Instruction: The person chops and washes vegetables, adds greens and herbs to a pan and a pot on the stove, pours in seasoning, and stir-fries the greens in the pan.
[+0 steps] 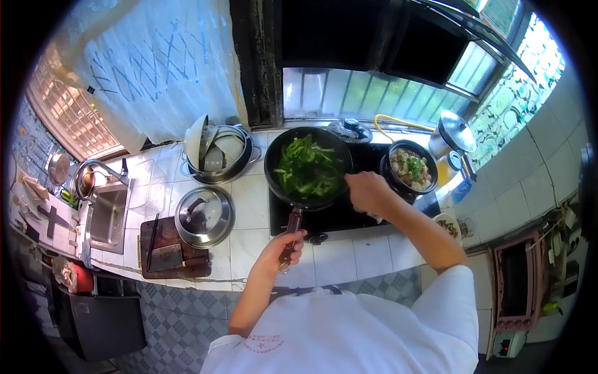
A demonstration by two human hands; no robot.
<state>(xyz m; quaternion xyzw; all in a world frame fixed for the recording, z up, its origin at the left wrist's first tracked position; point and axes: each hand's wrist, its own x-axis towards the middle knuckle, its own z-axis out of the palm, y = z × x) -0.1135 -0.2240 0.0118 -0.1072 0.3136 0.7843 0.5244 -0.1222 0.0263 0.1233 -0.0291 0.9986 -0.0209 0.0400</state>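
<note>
A dark frying pan (pixel 270 159) sits over the black cooktop (pixel 283 221), with chopped green vegetables (pixel 305 165) spread inside it. Its brown handle (pixel 294 221) points toward me, and my left hand (pixel 280 250) is wrapped around it. At the pan's right rim is my right hand (pixel 369 194), fingers curled closed; whatever it grips there is hidden. Just right of that hand stands a black pot (pixel 387 163) of pale chunks topped with chopped green herbs (pixel 413 167).
Left of the pan are a metal lid (pixel 204 218), a pot stacked with bowls (pixel 218 176), and a cutting board (pixel 162 227) bearing a cleaver (pixel 166 257). A sink (pixel 107 218) lies farther left. Behind the pan rests a glass lid (pixel 350 131); a bowl (pixel 447 227) stands at right.
</note>
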